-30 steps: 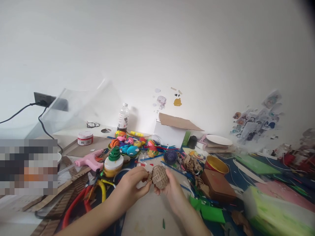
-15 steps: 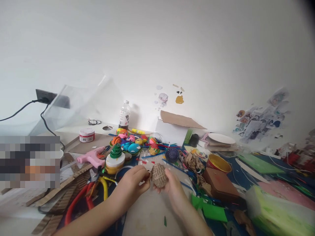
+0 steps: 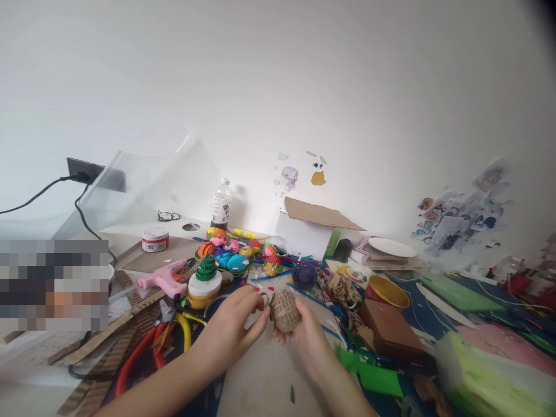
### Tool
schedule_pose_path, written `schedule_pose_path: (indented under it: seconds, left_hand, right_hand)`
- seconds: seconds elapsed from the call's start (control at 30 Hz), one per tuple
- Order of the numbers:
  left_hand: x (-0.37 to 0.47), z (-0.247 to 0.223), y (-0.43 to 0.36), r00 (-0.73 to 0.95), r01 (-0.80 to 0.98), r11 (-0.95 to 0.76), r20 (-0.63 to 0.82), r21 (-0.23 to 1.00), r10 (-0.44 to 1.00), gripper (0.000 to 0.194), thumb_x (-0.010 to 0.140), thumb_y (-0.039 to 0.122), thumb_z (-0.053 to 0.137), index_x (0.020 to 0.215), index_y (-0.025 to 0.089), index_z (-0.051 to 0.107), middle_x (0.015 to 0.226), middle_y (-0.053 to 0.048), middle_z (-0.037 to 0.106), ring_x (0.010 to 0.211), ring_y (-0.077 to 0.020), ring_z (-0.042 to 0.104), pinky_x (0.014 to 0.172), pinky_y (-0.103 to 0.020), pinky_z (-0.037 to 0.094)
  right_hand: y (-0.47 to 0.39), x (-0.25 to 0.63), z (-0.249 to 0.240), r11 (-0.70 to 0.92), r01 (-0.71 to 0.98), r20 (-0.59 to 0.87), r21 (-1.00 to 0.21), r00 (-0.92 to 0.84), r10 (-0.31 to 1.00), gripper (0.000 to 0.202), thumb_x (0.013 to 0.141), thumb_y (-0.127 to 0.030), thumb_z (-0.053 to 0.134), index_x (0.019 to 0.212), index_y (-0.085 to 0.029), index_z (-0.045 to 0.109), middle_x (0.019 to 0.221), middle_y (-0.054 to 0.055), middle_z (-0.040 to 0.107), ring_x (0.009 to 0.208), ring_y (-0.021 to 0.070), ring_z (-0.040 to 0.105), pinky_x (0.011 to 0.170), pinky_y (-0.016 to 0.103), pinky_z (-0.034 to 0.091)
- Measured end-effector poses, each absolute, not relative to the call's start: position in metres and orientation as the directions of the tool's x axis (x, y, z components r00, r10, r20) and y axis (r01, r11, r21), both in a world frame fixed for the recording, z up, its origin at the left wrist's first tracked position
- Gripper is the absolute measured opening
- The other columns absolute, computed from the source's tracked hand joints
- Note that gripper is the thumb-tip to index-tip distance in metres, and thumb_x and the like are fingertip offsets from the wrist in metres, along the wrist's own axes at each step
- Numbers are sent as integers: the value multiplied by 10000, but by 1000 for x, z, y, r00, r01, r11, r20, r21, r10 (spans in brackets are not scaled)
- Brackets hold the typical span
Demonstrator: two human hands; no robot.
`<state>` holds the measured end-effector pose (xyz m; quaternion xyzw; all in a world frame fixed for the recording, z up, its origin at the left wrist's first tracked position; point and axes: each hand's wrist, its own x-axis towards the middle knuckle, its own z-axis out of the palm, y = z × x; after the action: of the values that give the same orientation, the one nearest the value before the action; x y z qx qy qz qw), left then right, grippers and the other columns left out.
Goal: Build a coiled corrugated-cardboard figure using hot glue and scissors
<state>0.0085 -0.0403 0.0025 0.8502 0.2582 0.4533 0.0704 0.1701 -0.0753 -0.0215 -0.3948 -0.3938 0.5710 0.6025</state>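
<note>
Hands (image 3: 240, 317) nearly meeting, right (image 3: 306, 329) cupping brown ball (image 3: 284, 311)

A pale wall (image 3: 347, 87) rises behind, brighter at left and greyer at right; stickers (image 3: 447, 229) cling to it in the middle and at right. A dark socket (image 3: 98, 174) sits low at left; a table (image 3: 130, 230) stands below

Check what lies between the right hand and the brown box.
Head view, going from the right hand to the brown box: grey board, thin blue strips, then crumpled brown paper.
</note>
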Motion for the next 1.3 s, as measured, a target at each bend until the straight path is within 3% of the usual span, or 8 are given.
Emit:
schedule_pose_path:
  seconds: [0.1, 0.27, 0.77, 1.07, 1.2, 1.3]
  left_hand:
    - [11, -2, -39, 461, 334, -895, 776, 297, 430, 91, 845, 157, 463, 844, 172, 553, 753, -45, 570, 705, -154, 551, 619, -240, 463]
    - [13, -6, -35, 455, 338, -908, 802, 246, 387, 127, 828, 122, 467, 773, 177, 567, 698, -31, 575, 650, -142, 553, 590, -228, 458]
    - [12, -12, -28, 511, 340, -901, 752, 269, 417, 184, 831, 110, 408, 742, 180, 554, 676, -22, 578, 619, -136, 552, 569, -224, 458]
    - [10, -2, -31, 390, 415, -837, 762, 357, 518, 122, 838, 127, 415, 761, 184, 490, 682, -3, 523, 624, -137, 527, 581, -232, 439]
    - [11, -2, -34, 479, 461, -829, 698, 316, 533, 198, 850, 147, 390, 667, 192, 450, 673, -15, 517, 623, -154, 524, 563, -249, 429]
    - [13, -6, -33, 477, 445, -844, 719, 299, 506, 125, 849, 153, 424, 748, 182, 491, 728, -32, 546, 683, -169, 548, 608, -260, 447]
  right_hand:
    - [-75, 169, -22, 57, -371, 38, -927, 59, 998, 398, 726, -545, 569, 737, -156, 652, 623, 36, 614, 506, 146, 511, 468, 255, 370]
    - [-71, 170, -24, 86, -306, 55, -948, 110, 992, 387, 721, -537, 572, 739, -161, 661, 622, 48, 628, 509, 165, 533, 442, 256, 368]
    - [-66, 174, -32, 173, -179, 158, -968, 94, 983, 405, 716, -563, 582, 696, -165, 654, 568, 31, 604, 454, 159, 527, 390, 257, 373]
    - [-71, 170, -25, 152, -121, 134, -981, 151, 979, 430, 721, -580, 553, 642, -168, 645, 563, 44, 613, 470, 170, 534, 419, 269, 377]
    - [-71, 170, -25, 174, -121, 154, -977, 154, 976, 411, 725, -572, 565, 638, -176, 638, 571, 39, 607, 484, 171, 534, 415, 265, 376]
    - [-70, 171, -24, 181, -118, 159, -976, 177, 971, 388, 724, -552, 583, 624, -181, 634, 553, 24, 586, 465, 153, 508, 407, 259, 379]
